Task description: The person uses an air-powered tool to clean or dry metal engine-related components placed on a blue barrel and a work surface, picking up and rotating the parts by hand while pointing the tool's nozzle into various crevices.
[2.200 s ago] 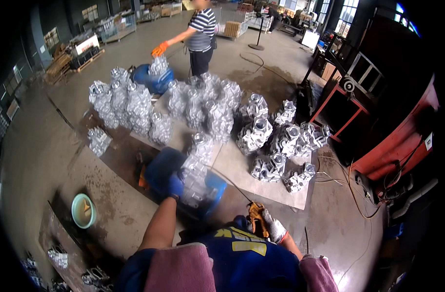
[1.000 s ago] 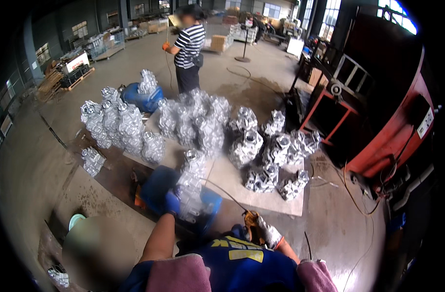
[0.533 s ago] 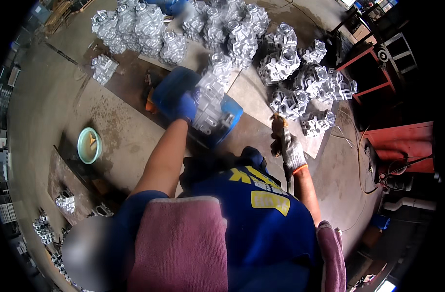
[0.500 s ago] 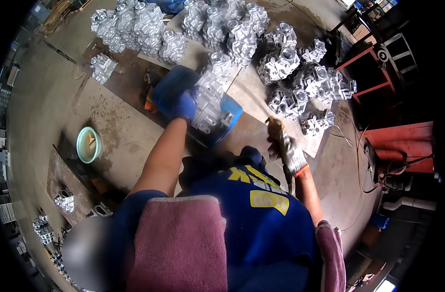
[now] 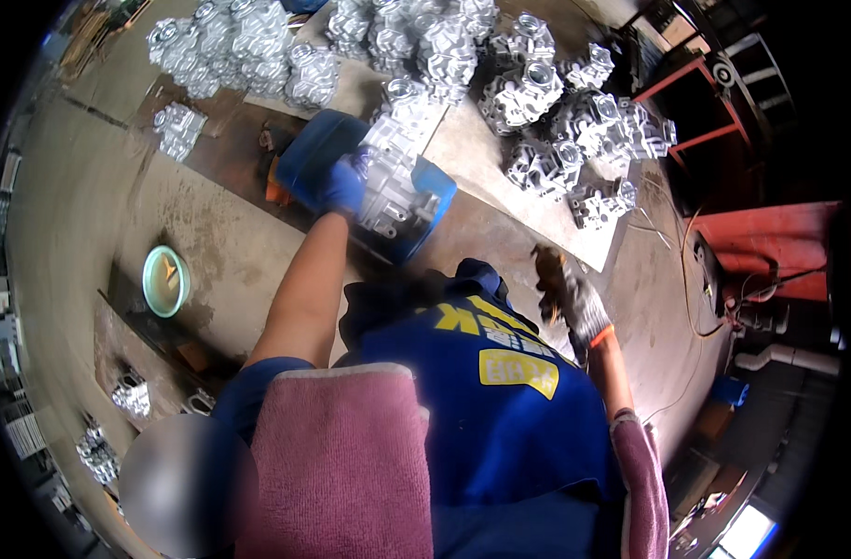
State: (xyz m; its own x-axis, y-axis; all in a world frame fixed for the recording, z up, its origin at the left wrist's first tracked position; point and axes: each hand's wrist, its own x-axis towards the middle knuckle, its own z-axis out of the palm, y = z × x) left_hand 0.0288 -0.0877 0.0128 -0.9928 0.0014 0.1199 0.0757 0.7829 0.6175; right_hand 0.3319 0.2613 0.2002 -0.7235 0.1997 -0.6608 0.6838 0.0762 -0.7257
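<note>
1. A grey metal casting (image 5: 388, 191) lies across a blue drum (image 5: 315, 154), near the middle of the scene, with blue showing to its left and right
2. The blue-gloved left hand (image 5: 343, 188) is against the casting's left side; blur hides whether its fingers pinch it or only press
3. The right hand (image 5: 577, 306), in a pale glove with an orange cuff, is apart from the casting, to its right and nearer; its fingers are curled around a brown and dark tool (image 5: 549, 272) whose outline is unclear
4. Stacked castings (image 5: 262, 51) stand on the far left, and rough castings (image 5: 528, 98) on the far right
5. A green basin (image 5: 166, 281) sits on the floor at left
6. A red cabinet (image 5: 770, 247) stands at right
</note>
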